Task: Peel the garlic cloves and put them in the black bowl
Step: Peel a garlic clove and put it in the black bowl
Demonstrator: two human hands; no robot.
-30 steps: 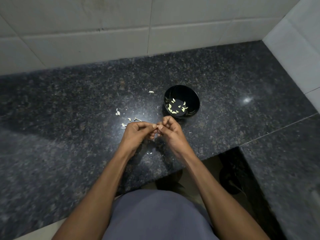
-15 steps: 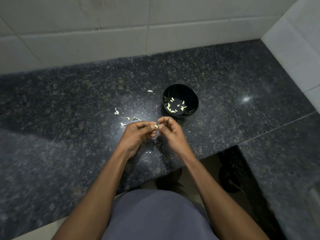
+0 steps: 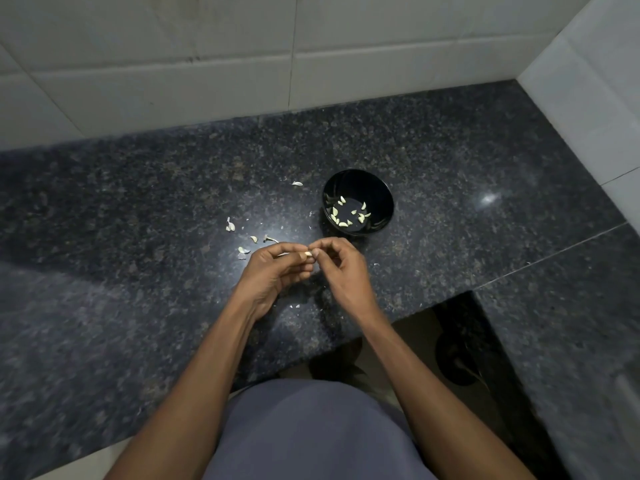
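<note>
At centre frame, the left hand (image 3: 273,271) and right hand (image 3: 341,268) met fingertip to fingertip above the dark speckled granite counter (image 3: 138,306), both pinching one small pale garlic clove (image 3: 309,254) between curled fingers. Just above and right of the hands stood the round black bowl (image 3: 381,199), holding about ten pale peeled cloves (image 3: 341,221). Loose pale skin scraps (image 3: 230,225) lay on the counter left of the bowl, near the left hand. White wall tiles (image 3: 207,81) filled the upper frame.
</note>
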